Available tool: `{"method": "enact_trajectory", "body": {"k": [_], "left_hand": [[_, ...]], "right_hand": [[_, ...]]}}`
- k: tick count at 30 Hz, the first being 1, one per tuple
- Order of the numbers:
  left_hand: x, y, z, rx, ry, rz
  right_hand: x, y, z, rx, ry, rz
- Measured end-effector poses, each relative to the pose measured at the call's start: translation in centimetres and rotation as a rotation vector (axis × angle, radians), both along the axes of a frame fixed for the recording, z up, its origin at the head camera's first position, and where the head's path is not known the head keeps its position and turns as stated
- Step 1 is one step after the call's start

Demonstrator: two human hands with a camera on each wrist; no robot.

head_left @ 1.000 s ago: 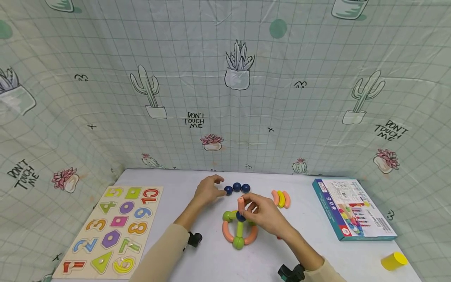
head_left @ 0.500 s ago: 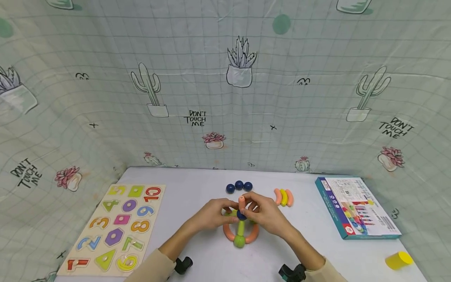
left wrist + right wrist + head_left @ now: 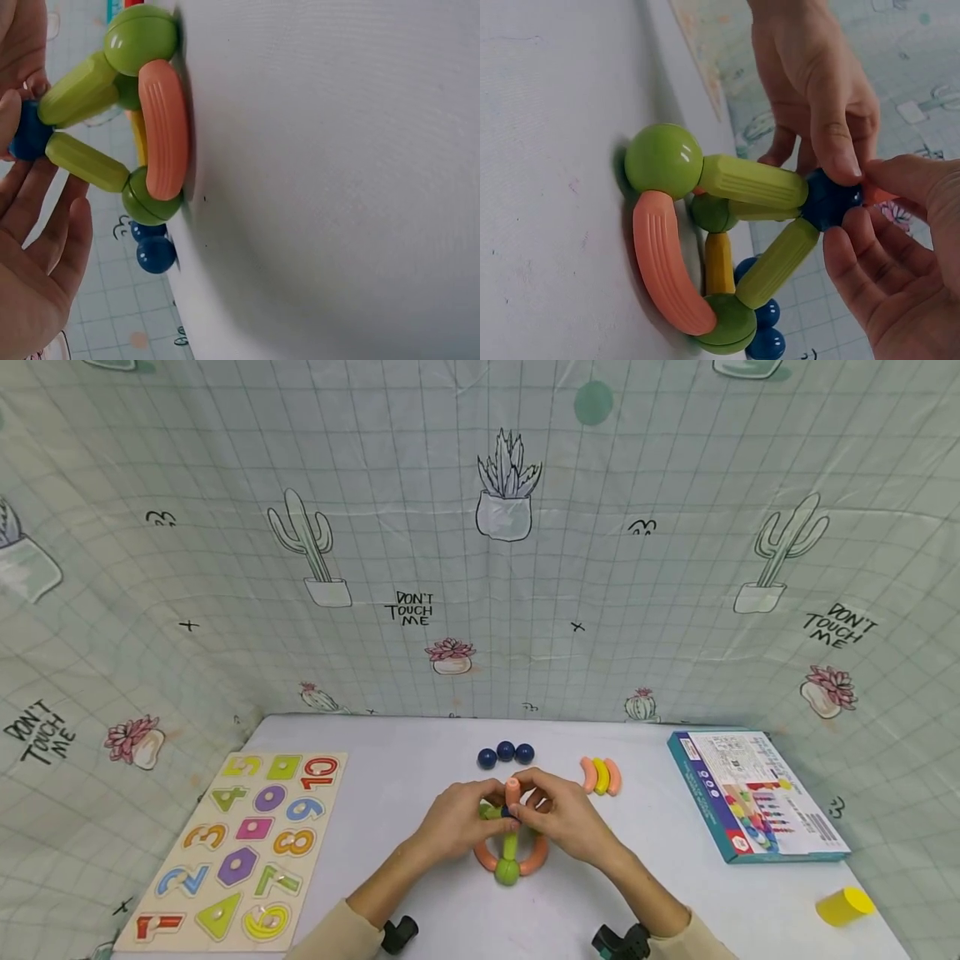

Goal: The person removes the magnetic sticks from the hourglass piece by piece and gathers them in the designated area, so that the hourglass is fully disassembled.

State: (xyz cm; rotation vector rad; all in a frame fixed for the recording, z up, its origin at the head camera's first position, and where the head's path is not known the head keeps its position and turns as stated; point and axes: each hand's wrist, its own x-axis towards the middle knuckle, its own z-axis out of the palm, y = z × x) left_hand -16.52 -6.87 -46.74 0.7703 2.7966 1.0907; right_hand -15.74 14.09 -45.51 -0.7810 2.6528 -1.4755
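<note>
A pyramid-like frame of magnetic sticks and balls stands on the table. Its base has green balls (image 3: 664, 160), curved orange sticks (image 3: 666, 262) and a yellow stick (image 3: 719, 262). Light green sticks (image 3: 754, 181) lean inward to a dark blue ball (image 3: 829, 201) on top. My left hand (image 3: 461, 818) holds this blue ball between thumb and fingers. From the ball rises an orange stick (image 3: 512, 792), which my right hand (image 3: 570, 818) pinches; its fingertips are also close to the ball. Hands hide part of the frame's far side.
Behind the frame lie 3 blue balls (image 3: 506, 751). Right of them are two orange curved sticks (image 3: 614, 777) and a yellow one (image 3: 602, 777). A number puzzle board (image 3: 238, 852) lies left, a box (image 3: 757, 797) and yellow cylinder (image 3: 845, 907) right.
My left hand has come away from beside the loose blue balls, toward me and right, and now holds the frame's top ball. My right hand keeps its pinch on the orange stick.
</note>
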Motion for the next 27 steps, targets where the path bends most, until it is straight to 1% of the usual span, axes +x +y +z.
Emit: {"method": "enact_trajectory", "body": {"k": [4,8,11,20,23,27], "left_hand": [[-0.06,-0.01,-0.07,0.032,-0.002,0.016],[-0.13,-0.05,-0.10,0.072,-0.036,0.025],[-0.15,-0.11,-0.16,0.092,-0.062,0.032],[-0.08,-0.32,-0.43,0.119,-0.083,0.028],[-0.10,-0.32,-0.45,0.115,-0.082,0.029],[-0.01,-0.27,-0.47,0.111,-0.097,0.029]], "right_hand": [[-0.08,0.20,-0.05,-0.021,0.020,0.012],[-0.12,0.32,0.01,-0.038,0.032,0.010],[-0.14,0.31,-0.03,-0.043,0.032,-0.007],[-0.38,0.44,-0.54,-0.054,0.014,-0.037],[-0.43,0.52,-0.71,-0.048,0.008,-0.052],[-0.38,0.59,-0.93,-0.051,0.006,-0.070]]}}
